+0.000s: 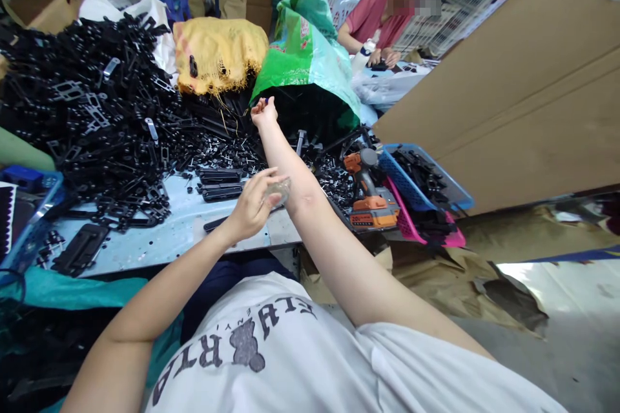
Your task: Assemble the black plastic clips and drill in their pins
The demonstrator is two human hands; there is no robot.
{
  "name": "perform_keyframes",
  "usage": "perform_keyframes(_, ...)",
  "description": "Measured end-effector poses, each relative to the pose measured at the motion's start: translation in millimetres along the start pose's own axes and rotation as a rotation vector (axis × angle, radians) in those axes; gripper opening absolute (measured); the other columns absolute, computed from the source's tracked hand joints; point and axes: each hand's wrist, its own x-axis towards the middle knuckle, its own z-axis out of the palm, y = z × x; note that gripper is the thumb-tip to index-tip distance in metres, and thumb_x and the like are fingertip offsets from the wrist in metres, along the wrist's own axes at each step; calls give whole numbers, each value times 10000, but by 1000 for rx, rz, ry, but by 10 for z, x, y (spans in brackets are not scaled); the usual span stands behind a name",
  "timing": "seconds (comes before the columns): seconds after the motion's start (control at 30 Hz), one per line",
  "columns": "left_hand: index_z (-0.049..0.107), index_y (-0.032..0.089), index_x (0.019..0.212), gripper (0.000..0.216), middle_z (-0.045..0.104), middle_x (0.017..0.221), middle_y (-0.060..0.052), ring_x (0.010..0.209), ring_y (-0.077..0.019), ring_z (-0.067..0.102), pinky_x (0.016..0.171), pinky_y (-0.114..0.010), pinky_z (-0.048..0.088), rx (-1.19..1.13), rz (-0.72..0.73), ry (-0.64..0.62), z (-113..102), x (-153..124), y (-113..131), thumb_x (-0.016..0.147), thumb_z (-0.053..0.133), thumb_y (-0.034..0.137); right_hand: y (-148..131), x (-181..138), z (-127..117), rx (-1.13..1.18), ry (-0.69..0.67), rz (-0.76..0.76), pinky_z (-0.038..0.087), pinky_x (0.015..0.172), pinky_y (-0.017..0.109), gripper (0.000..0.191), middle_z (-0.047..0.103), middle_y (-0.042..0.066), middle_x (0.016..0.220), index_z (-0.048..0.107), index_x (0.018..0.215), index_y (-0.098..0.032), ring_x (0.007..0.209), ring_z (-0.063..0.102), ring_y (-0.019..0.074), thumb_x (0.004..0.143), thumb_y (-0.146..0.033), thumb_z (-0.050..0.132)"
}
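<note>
My left hand point(249, 210) is closed around a small see-through, brownish piece point(278, 192), perhaps clear plastic, beside my right forearm and above the table's near edge. My right hand point(264, 111) reaches far forward to the lower left edge of a green woven bag point(310, 51). Its fingers are curled together. A tiny dark blue spot shows at them, but what they hold, if anything, I cannot make out. Small black parts and pins point(223, 153) lie scattered around that wrist. Several long black pieces point(220, 184) lie just beyond my left hand.
A large heap of black parts point(92, 116) covers the table's left. An orange cordless drill point(369, 190) stands to the right, beside a blue basket point(465, 197) and a pink basket point(455, 235). A yellow sack point(217, 51) lies behind. Across the table sits another person point(371, 16).
</note>
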Motion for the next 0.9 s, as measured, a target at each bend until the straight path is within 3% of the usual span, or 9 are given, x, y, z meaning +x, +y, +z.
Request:
perform_keyframes(0.13, 452, 207, 1158, 290, 557, 1251, -101, 1322, -227, 327, 1118, -540, 82, -163, 140, -220, 100, -54, 107, 936, 306, 324, 54, -18, -11, -49, 20, 2, 348, 427, 110, 313, 487, -74, 556, 516, 769, -126, 421, 437, 6, 933, -362, 394)
perform_keyframes(0.23, 426, 209, 1179, 283, 572, 1238, -101, 1295, -205, 376, 1133, -524, 53, -251, 192, -308, 136, -87, 175, 935, 308, 292, 102, -43, -49, -42, 11, 30, 335, 425, 107, 304, 489, -75, 561, 515, 762, -128, 424, 434, 5, 926, -361, 411)
perform_keyframes(0.43, 437, 195, 1119, 230, 565, 1249, -112, 1313, -225, 344, 1106, -571, -66, -154, 156, -186, 150, -122, 106, 929, 345, 287, 126, -55, -62, -42, 45, 26, 312, 407, 103, 302, 472, -76, 547, 513, 762, -128, 415, 414, 9, 929, -356, 407)
perform_keyframes(0.57, 424, 199, 1139, 252, 590, 1216, -117, 1285, -211, 392, 1120, -553, -32, -253, 189, -262, 168, -169, 176, 938, 309, 298, 106, -44, 4, -24, -27, 19, 340, 439, 113, 298, 492, -71, 565, 534, 795, -127, 442, 437, 14, 927, -364, 410)
perform_keyframes(0.73, 422, 200, 1105, 242, 565, 1246, -124, 1304, -235, 359, 1098, -585, -81, -166, 120, -129, 192, -157, 206, 936, 316, 338, 99, -44, 51, -45, -3, 15, 331, 436, 106, 307, 496, -70, 580, 527, 783, -128, 440, 424, 7, 934, -361, 396)
perform_keyframes(0.9, 403, 228, 1064, 223, 613, 1180, -109, 1282, -211, 395, 1120, -565, 13, -381, 112, -186, 210, -290, 269, 946, 271, 364, 38, 3, 60, -107, -43, -27, 372, 451, 117, 357, 497, -59, 581, 508, 736, -135, 461, 447, 17, 947, -372, 345)
